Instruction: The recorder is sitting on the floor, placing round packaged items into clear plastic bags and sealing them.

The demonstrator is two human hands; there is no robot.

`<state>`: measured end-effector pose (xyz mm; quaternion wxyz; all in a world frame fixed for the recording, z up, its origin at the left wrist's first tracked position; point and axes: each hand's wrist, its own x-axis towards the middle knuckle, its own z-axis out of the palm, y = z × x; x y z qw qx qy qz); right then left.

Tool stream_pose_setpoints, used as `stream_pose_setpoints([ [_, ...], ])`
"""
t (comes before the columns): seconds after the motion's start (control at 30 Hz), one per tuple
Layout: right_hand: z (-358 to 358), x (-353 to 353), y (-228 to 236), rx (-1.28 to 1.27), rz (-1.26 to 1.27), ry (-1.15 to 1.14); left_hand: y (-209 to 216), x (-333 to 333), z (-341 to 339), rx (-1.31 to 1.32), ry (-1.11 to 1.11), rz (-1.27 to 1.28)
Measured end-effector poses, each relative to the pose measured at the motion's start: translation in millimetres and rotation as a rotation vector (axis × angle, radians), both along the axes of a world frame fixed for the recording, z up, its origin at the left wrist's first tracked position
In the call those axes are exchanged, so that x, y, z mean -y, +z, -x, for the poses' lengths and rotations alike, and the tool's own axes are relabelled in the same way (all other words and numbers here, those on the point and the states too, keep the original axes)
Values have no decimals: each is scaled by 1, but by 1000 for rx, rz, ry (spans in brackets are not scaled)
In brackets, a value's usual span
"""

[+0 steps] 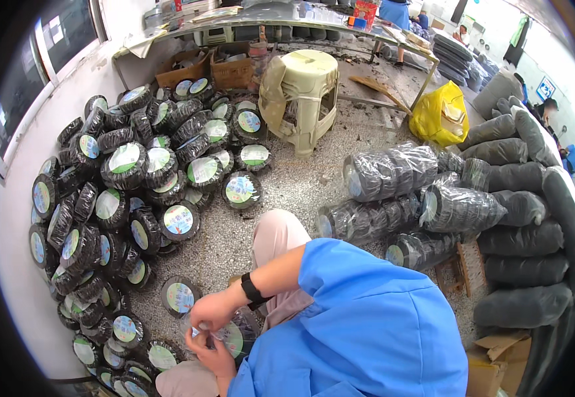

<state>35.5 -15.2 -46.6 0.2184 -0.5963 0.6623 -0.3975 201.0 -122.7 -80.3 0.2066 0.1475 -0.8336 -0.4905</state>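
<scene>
Between my knees sits a black roll with a green-and-white round label (233,339), partly covered by clear plastic film. My right hand (212,310), with a black band on the wrist, reaches over it and its fingers are closed in a pinch on the film. Just below, my left hand (216,358) is also closed, thumb and fingers gripping the same film at the roll's edge. The film's gathered part is small and partly hidden by the fingers. Right beyond my hands, another labelled black roll (180,297) lies flat on the speckled floor.
A large heap of labelled black rolls (123,159) fills the left side. Ahead stand a cream plastic stool (309,66) and a long table (261,14). To the right lie film-wrapped stacks of rolls (393,171), a yellow bag (438,114), piled dark sacks (524,306) and a cardboard box (486,370).
</scene>
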Motion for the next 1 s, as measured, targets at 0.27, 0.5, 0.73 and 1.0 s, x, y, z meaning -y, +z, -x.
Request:
stream_pose_setpoints([
  [0.27, 27, -1, -16, 292, -84, 232, 34, 19, 18, 108, -104, 147],
  [0.5, -14, 13, -4, -365, 21, -176, 33, 14, 8, 151, -7, -133],
  [0.73, 4, 43, -35, -470, 139, -212, 12, 68, 28, 235, -124, -240],
  [1.0, -10, 23, -12, -631, 177, -107, 42, 90, 40, 195, -494, 280],
])
